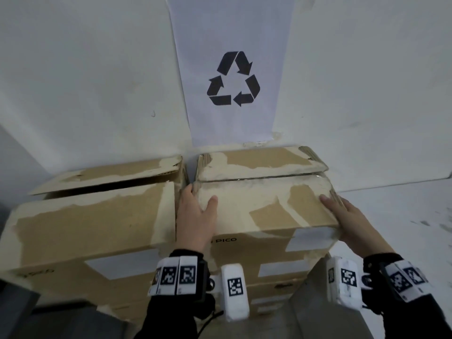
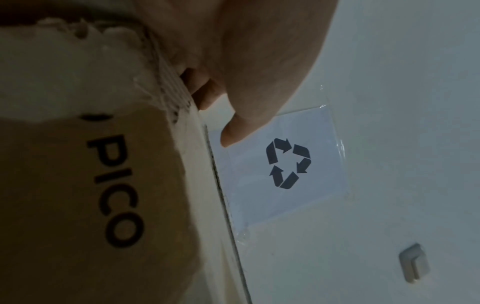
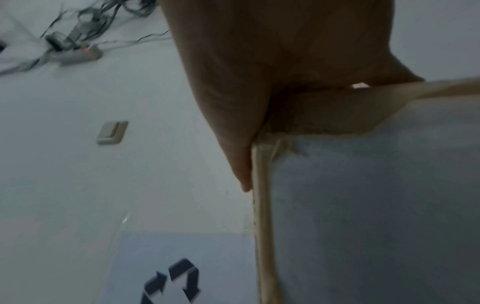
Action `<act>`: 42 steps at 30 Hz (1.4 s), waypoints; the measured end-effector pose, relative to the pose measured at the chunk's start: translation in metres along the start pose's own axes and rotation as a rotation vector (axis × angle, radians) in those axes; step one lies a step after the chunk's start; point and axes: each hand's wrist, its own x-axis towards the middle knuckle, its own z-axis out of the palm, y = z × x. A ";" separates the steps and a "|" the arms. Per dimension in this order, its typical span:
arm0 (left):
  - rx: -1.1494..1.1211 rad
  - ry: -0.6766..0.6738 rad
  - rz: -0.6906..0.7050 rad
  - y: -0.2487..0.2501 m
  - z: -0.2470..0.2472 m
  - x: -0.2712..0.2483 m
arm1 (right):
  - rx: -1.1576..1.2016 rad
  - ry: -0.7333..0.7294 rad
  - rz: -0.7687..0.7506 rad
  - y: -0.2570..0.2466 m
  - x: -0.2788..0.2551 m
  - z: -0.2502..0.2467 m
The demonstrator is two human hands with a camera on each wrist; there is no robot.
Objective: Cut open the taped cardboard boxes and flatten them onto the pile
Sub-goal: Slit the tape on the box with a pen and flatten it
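Both wrists frame the taped box (image 1: 264,206) that sits straight ahead, between the hands, its long axis running left to right and its taped seam parallel to the wall. It rests on more boxes stacked beneath, just beside a second box (image 1: 97,216) whose flaps gape open. Brown cardboard is scuffed pale, clear tape crossing the top. Left hand (image 1: 195,218) clasps the left end, thumb on top; right hand (image 1: 347,221) presses flat against the right end, equally near.
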 end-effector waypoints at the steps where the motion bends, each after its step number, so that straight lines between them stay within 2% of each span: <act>1: 0.019 -0.008 -0.023 0.002 0.002 0.001 | 0.030 -0.052 0.011 -0.002 -0.001 -0.001; 4: 0.081 -0.032 -0.058 0.003 0.008 0.001 | 0.055 -0.096 0.037 -0.004 -0.001 -0.006; 10: 0.040 -0.032 -0.091 0.008 0.006 0.006 | 0.049 -0.121 0.055 -0.004 0.002 -0.009; 12: 0.049 -0.016 -0.046 0.015 0.006 -0.001 | 0.056 -0.121 0.041 -0.011 -0.005 -0.015; 18: -0.031 0.075 0.184 0.040 0.010 -0.048 | 0.061 -0.086 -0.138 -0.049 -0.046 -0.063; 21: -0.162 0.066 0.200 0.053 0.029 -0.082 | 0.057 -0.050 -0.191 -0.050 -0.072 -0.107; 25: -0.298 -0.005 0.201 0.071 0.087 -0.141 | 0.077 0.004 -0.187 -0.023 -0.111 -0.190; 29: -0.325 -0.084 0.216 0.083 0.173 -0.208 | 0.110 0.063 -0.115 0.013 -0.144 -0.289; 32: -0.332 -0.179 0.167 0.089 0.235 -0.240 | 0.095 0.083 -0.067 0.036 -0.160 -0.354; 37: -0.263 -0.263 0.102 0.102 0.318 -0.258 | 0.117 0.098 0.040 0.064 -0.138 -0.437; 42: -0.194 -0.291 0.085 0.109 0.386 -0.230 | 0.049 0.072 0.113 0.069 -0.084 -0.480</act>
